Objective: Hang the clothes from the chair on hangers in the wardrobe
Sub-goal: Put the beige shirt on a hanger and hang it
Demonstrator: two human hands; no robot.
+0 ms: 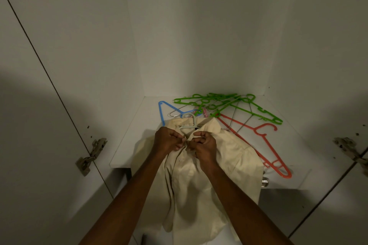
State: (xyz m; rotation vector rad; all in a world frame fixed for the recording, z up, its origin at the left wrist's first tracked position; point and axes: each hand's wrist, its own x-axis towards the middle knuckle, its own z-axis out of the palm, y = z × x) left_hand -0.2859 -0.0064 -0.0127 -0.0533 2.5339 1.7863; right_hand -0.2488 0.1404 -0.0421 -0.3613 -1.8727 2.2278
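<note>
Matt cream cloth shirt, glossy plastic hangers, smooth white laminate shelf, metal hinge.

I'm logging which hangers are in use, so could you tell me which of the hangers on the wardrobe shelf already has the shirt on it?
The pale grey-blue hanger: its hook pokes from the cream shirt collar. The others lie bare.

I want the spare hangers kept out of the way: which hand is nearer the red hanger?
The right hand. It pinches the cream shirt just left of the red hanger; the left hand pinches the shirt farther left, beyond the right hand.
</note>
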